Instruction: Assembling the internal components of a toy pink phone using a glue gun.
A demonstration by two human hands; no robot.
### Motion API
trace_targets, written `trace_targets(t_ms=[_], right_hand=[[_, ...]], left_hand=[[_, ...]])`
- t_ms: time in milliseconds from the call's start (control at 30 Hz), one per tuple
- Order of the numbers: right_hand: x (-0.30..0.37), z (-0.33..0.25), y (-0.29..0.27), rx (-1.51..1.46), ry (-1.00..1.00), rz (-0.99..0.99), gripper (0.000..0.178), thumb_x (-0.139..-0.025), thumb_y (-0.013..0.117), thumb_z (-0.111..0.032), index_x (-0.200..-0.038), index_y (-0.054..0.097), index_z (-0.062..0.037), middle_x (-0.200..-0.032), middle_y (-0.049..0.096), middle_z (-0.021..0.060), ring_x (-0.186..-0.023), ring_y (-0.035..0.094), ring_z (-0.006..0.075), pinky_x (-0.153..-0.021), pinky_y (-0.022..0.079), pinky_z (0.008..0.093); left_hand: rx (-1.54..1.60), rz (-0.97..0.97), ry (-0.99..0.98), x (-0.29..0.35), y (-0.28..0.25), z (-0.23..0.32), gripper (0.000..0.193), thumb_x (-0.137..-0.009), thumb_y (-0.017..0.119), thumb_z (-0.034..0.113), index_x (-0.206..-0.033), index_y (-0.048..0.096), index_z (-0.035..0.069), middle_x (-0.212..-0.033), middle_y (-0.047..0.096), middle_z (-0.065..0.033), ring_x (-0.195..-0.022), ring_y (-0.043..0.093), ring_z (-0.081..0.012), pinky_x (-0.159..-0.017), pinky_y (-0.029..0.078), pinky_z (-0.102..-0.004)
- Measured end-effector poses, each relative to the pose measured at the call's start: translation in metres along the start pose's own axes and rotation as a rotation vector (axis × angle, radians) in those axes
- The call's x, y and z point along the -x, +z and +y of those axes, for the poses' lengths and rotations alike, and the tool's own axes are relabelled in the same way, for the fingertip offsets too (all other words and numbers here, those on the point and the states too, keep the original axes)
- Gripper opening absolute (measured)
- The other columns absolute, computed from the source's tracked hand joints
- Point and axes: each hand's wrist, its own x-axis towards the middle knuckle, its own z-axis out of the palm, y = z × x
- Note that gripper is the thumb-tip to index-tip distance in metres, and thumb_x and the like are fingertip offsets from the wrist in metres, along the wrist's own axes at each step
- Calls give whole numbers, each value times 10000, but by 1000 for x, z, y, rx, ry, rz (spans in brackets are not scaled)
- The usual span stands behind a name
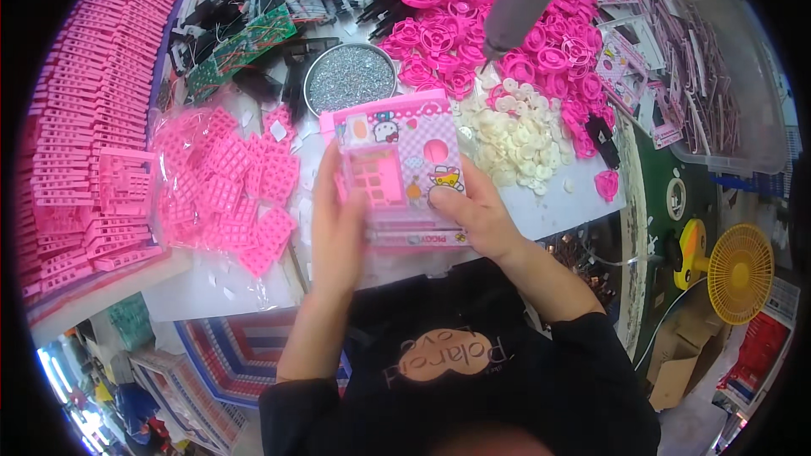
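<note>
Between my two hands is a pink plastic toy casing (pixel 418 165), its front covered by a checked, cartoon-printed panel with a cut-out window and a round hole. My left hand (pixel 336 228) grips its left side; the fingers are slightly blurred and partly behind it. On the right side my right hand (pixel 480 213) holds it, thumb lying on the printed face near the lower corner. Just beyond the casing stands a round tin of small silvery screws (pixel 351 76). An electric screwdriver (pixel 528 8) hangs point down above the far parts.
Pink casings (pixel 101 93) are stacked at left, beside a clear bag of pink keypads (pixel 224 177). Cream discs (pixel 524 139) and pink ring-shaped parts (pixel 439 34) lie at right. A circuit board (pixel 241 51) is at the back. Printed panels fill a clear bin (pixel 756 101); a yellow fan (pixel 739 274) is far right.
</note>
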Motion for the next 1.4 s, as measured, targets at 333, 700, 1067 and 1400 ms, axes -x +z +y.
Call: trace_targets(t_ms=[333,700,1067,1400], right_hand=[[-1,-3,20,280,-71,31,543,-991,633,-217,-1430,409,9,-1193,610,105,-1098,586,159,-950,485,328],[-7,-4,16,475,-349,-66,566,-1024,611,-287,-1432,408,50,-1246,555,157,-1125,561,207,-956,457,343],[-4,-16,10,651,-311,-187,700,-943,725,-307,-1436,387,57,-1265,543,189,-1166,577,281,-986,453,382],[-7,-9,-1,458,-144,-304,770,-876,767,-220,-1467,344,33,-1271,566,193,-1188,581,276,-992,461,378]], left_hand=[[-390,199,278,17,8,14,1066,-769,821,121,-1584,158,-60,-1577,293,-234,-1456,323,-331,-1191,273,-449],[-107,72,-10,13,3,3,1061,-752,753,55,-1603,124,-33,-1495,403,-208,-1318,484,-272,-1095,408,-389],[-229,48,94,19,-7,-16,1071,-753,767,45,-1603,120,-36,-1494,382,-217,-1327,479,-286,-1100,412,-414],[-298,26,-141,26,1,-1,1086,-747,808,85,-1592,137,-41,-1504,367,-241,-1367,445,-328,-1133,377,-436]])
